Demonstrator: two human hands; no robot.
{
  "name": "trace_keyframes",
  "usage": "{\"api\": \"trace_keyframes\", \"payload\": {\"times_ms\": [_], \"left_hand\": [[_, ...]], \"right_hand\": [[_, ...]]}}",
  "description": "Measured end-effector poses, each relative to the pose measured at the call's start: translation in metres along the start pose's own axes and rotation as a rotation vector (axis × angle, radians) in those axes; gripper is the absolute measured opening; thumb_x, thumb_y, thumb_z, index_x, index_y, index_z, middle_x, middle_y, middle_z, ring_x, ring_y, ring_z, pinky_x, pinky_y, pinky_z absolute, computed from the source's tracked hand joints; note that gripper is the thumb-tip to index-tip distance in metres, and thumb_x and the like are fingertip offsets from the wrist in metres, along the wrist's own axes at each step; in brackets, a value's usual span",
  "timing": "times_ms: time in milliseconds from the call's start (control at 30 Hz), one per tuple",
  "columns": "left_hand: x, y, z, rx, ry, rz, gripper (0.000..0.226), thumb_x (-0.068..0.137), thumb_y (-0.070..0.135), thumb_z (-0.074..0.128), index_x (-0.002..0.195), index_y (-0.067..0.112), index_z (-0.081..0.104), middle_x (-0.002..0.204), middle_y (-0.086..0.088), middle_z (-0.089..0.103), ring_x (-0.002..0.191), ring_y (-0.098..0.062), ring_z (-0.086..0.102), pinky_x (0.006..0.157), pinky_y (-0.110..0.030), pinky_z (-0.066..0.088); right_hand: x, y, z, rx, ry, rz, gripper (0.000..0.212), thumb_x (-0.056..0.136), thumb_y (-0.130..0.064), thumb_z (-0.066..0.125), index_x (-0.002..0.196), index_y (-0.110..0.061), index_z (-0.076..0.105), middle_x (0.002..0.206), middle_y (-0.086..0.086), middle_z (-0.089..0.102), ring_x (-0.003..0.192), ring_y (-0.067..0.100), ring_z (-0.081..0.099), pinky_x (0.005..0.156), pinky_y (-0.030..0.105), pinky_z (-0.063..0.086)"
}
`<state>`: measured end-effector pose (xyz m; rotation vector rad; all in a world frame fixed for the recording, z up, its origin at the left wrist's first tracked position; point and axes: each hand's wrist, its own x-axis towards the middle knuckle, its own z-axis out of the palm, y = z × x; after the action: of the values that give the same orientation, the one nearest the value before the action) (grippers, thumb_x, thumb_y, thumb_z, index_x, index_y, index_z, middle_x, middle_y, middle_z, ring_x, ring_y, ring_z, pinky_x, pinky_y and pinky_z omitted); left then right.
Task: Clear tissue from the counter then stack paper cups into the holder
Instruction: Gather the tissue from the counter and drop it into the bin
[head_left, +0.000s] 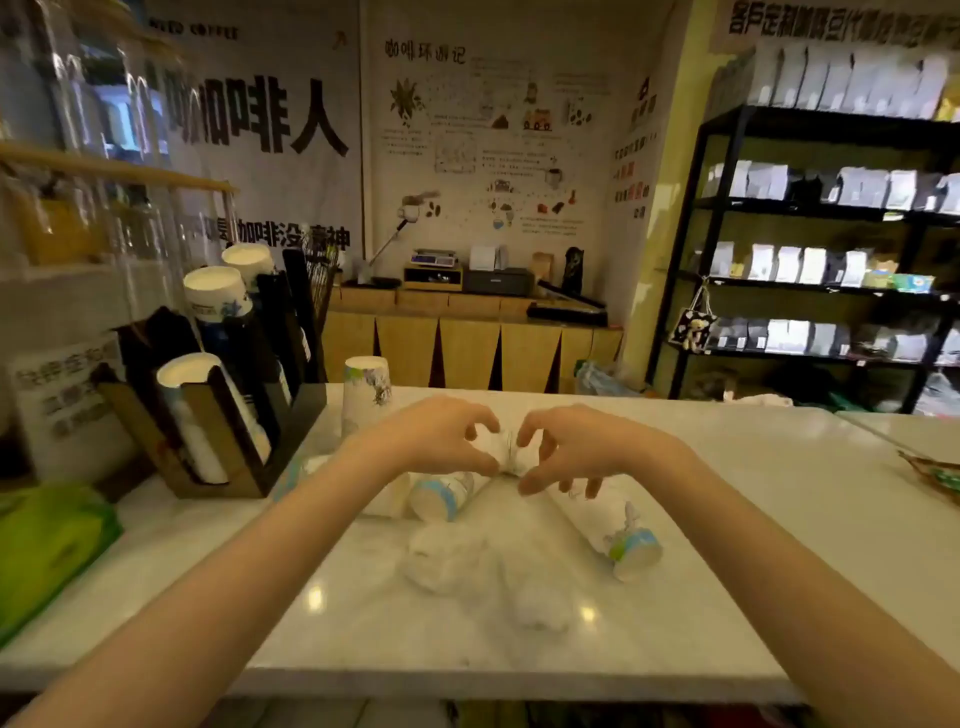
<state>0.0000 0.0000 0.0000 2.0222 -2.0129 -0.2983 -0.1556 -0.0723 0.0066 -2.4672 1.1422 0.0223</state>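
My left hand (447, 436) and my right hand (566, 449) meet above the middle of the white counter (727, 519). Both pinch a white paper cup (500, 448) between their fingertips; blur hides whether it is one cup or two pushed together. Below the hands lie a cup with a blue band (441, 498) and another cup (631, 552), both on their sides. One cup (366, 397) stands upside down at the counter's far edge. Two crumpled tissue wads (447, 564) (540, 603) rest nearer me. The dark cup holder (228, 441) at the left carries stacks of cups.
A green packet (47, 545) lies on the counter's left end, beside a small white sign (67, 400). A patterned wrapper (935, 475) pokes in at the right edge. Behind the counter are a wooden cabinet (467, 348) and black shelves (831, 249) of bags.
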Motion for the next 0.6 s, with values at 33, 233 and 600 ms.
{"api": "trace_keyframes", "payload": {"times_ms": [33,233,600], "left_hand": [[-0.003,-0.001,0.007,0.019,-0.039,-0.024,0.054,0.078,0.040,0.062,0.127,0.026,0.046,0.128,-0.004,0.055,0.103,-0.018,0.054,0.091,-0.032,0.043],[-0.004,-0.028,0.068,0.056,-0.163,-0.079,0.048,0.077,0.036,0.063,0.122,0.026,0.051,0.127,-0.004,0.055,0.114,-0.020,0.050,0.101,-0.033,0.034],[-0.020,-0.063,0.118,-0.081,0.037,-0.044,0.026,0.080,0.012,0.056,0.100,0.022,0.069,0.116,-0.006,0.066,0.108,-0.019,0.057,0.089,-0.024,0.043]], "right_hand": [[0.000,0.000,0.007,-0.026,-0.034,0.018,0.058,0.075,-0.031,0.073,0.125,-0.020,0.046,0.109,0.006,0.059,0.083,0.020,0.066,0.064,0.033,0.060],[0.001,0.014,0.056,-0.110,-0.169,0.065,0.063,0.071,-0.035,0.075,0.127,-0.025,0.048,0.113,0.003,0.057,0.079,0.014,0.061,0.068,0.032,0.058],[0.004,0.021,0.102,-0.142,-0.058,-0.044,0.038,0.077,-0.013,0.066,0.114,-0.018,0.063,0.120,0.008,0.054,0.087,0.032,0.068,0.067,0.040,0.060]]}}
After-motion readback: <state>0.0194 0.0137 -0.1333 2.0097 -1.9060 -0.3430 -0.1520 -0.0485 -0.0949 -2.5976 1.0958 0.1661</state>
